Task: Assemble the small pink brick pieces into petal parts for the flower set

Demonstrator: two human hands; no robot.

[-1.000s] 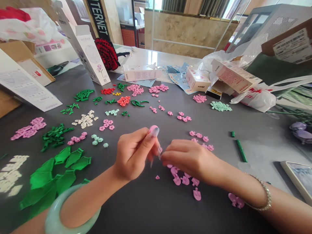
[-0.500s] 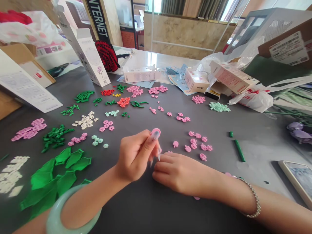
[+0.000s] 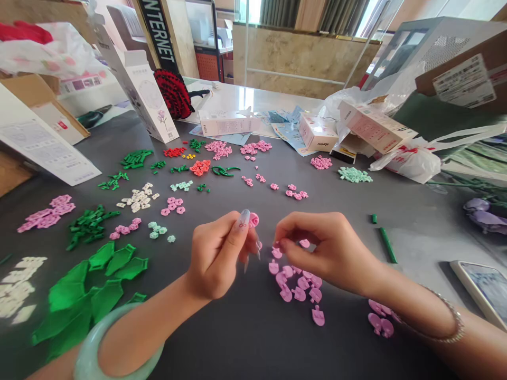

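My left hand (image 3: 217,253) is closed, pinching a small round pink building-block piece (image 3: 254,220) between thumb and forefinger. To its right, my right hand (image 3: 322,245) has thumb and forefinger pressed together, and I cannot make out what, if anything, is between them. Beneath and in front of the right hand lie several loose pink petal pieces (image 3: 301,283), partly covered by it. More pink petals (image 3: 381,324) rest by the right wrist. Large green leaf pieces (image 3: 106,295) lie beside the left forearm.
Sorted piles of pieces cover the grey table, including white pieces (image 3: 139,197), green connectors (image 3: 89,224) and mint pieces (image 3: 354,174). A phone (image 3: 481,290) lies at the right edge. Boxes (image 3: 319,132) and a tall white carton (image 3: 148,100) stand at the back.
My right hand has lifted and moved away from the left hand, toward the right, uncovering pink petals. The left hand stays nearly in place, still pinching the pink piece.
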